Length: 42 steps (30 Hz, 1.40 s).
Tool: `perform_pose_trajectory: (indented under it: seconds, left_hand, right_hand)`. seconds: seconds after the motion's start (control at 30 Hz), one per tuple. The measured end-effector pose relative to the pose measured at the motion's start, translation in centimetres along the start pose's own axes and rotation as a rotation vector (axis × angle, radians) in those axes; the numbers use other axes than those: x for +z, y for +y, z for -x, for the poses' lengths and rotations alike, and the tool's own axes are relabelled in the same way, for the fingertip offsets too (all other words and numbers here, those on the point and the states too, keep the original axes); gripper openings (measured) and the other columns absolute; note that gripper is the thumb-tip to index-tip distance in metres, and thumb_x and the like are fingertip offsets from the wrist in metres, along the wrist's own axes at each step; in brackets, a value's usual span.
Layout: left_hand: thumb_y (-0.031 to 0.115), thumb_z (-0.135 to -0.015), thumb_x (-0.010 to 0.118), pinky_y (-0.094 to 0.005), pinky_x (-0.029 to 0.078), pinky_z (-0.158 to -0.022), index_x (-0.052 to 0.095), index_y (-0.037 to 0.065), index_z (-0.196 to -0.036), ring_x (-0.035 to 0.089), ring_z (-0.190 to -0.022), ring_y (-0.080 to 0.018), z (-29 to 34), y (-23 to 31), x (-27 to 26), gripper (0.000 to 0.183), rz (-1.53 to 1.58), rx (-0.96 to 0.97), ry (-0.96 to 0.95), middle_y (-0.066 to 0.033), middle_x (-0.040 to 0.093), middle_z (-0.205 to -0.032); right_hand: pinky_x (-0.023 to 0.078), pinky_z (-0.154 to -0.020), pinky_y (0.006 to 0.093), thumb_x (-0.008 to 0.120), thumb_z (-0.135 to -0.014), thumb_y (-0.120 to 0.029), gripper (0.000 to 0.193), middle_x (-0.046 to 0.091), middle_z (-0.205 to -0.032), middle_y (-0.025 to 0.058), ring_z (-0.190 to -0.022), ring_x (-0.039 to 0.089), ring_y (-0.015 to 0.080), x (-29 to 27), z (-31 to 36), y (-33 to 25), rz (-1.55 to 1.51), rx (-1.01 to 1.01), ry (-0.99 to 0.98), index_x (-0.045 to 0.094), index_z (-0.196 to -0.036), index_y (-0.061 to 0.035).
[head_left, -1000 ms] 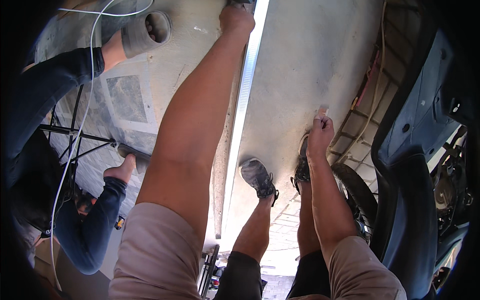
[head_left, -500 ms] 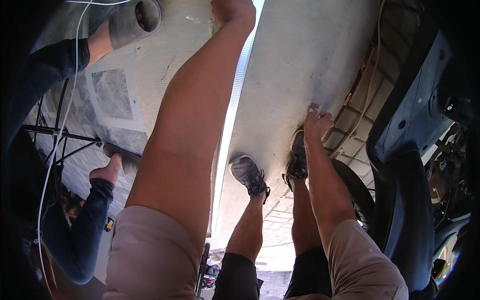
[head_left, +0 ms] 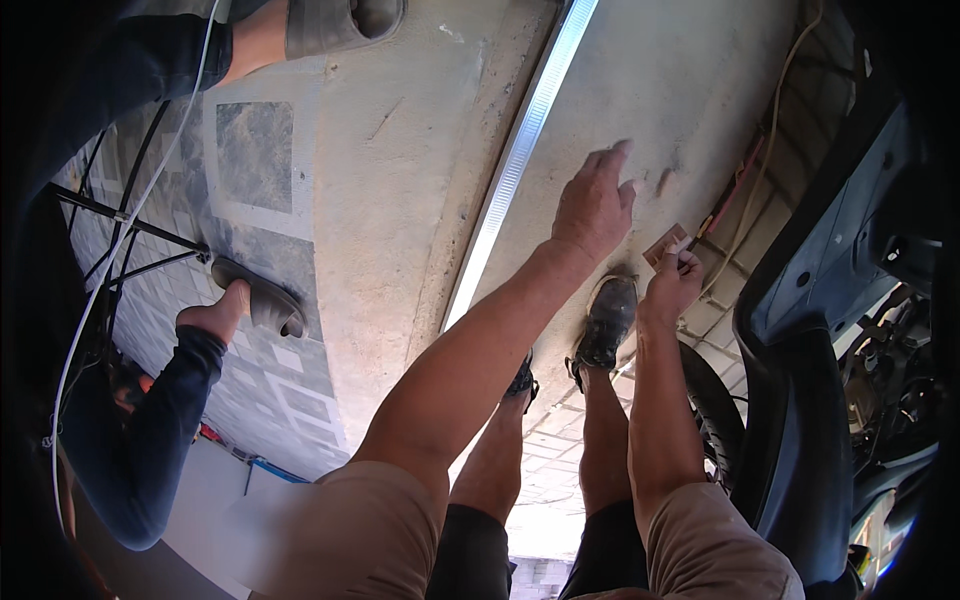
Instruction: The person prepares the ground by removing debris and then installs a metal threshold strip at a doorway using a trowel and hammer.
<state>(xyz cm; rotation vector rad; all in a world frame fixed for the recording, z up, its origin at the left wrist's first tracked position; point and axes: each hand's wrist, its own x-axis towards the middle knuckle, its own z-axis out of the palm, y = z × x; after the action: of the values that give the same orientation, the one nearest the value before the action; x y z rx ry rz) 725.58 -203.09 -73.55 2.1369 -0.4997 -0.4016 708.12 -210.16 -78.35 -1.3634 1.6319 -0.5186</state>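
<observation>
My left hand (head_left: pixel 596 203) reaches over the pale grey concrete (head_left: pixel 560 130), its fingers stretched forward and holding nothing I can see. A small brownish mark or scrap (head_left: pixel 665 182) shows on the concrete just right of its fingers. Lower and to the right, my right hand (head_left: pixel 672 290) pinches a small flat brown piece (head_left: pixel 662 247) with a pale patch; its exact kind I cannot make out. A long, shiny slotted metal strip (head_left: pixel 510 175) runs along the concrete to the left of my left hand.
Another person's sandalled foot (head_left: pixel 265 300) rests on the tiled floor at left, near a black metal frame (head_left: pixel 160 235) and a white cable (head_left: pixel 150 170). At right are a thin hose (head_left: pixel 765 200), a tyre (head_left: pixel 712 400) and a dark vehicle panel (head_left: pixel 800 400).
My left hand has come back from the far end of the metal strip toward the right hand. My right hand has shifted slightly right and nearer, still holding the brown piece.
</observation>
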Motion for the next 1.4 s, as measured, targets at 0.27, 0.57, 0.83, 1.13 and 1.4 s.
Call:
perform_pose_trajectory:
  seconds: [0.27,0.57,0.83,1.13,1.4]
  left_hand:
    - [0.003,-0.091,0.067,-0.0319,0.059,-0.072,0.065,-0.006,-0.115,0.071,-0.084,-0.0186,1.5,-1.9,-1.1,0.025,0.630,-0.779,-0.323,-0.0152,0.072,-0.104]
    - [0.000,-0.090,0.064,-0.0326,0.057,-0.076,0.071,-0.003,-0.105,0.069,-0.091,-0.0167,-3.4,-3.9,-4.8,0.016,0.352,-0.666,0.078,-0.0098,0.071,-0.099]
    - [0.009,-0.090,0.058,-0.0448,0.055,-0.078,0.068,-0.006,-0.097,0.069,-0.091,-0.0380,-14.4,-5.5,-4.9,0.019,-0.180,-0.261,0.392,-0.0246,0.070,-0.096]
    - [0.018,-0.094,0.055,-0.0501,0.050,-0.086,0.067,-0.007,-0.101,0.064,-0.106,-0.0450,-19.1,-6.8,-2.2,0.028,-0.196,-0.371,0.178,-0.0322,0.067,-0.105]
    - [0.008,-0.085,0.068,-0.0365,0.058,-0.081,0.071,-0.004,-0.096,0.073,-0.090,-0.0303,-19.9,-8.8,-0.1,0.017,-0.398,-0.338,0.221,-0.0191,0.072,-0.101]
  right_hand:
    - [0.036,-0.057,0.0208,0.073,-0.089,-0.012,0.018,0.059,-0.075,-0.0032,-0.062,0.047,0.0051,4.8,2.2,-7.0,-0.261,0.263,-0.477,0.063,-0.100,-0.0020]
    - [0.044,-0.063,0.0259,0.058,-0.087,0.003,0.048,0.058,-0.091,0.0061,-0.069,0.052,0.0107,6.7,1.6,-8.7,-0.257,0.317,-0.462,0.047,-0.134,0.0063]
    - [0.044,-0.062,0.0262,0.063,-0.088,0.002,0.039,0.056,-0.086,0.0041,-0.067,0.054,0.0104,3.3,3.8,-5.4,-0.185,0.367,-0.457,0.053,-0.126,0.0047]
    - [0.044,-0.064,0.0238,0.064,-0.090,-0.002,0.035,0.057,-0.088,0.0012,-0.067,0.052,0.0079,2.5,5.2,-2.9,-0.158,0.494,-0.476,0.057,-0.124,0.0019]
    - [0.044,-0.061,0.0236,0.063,-0.090,-0.003,0.032,0.059,-0.086,0.0023,-0.065,0.053,0.0078,2.5,4.6,-2.1,-0.156,0.541,-0.494,0.060,-0.121,0.0003]
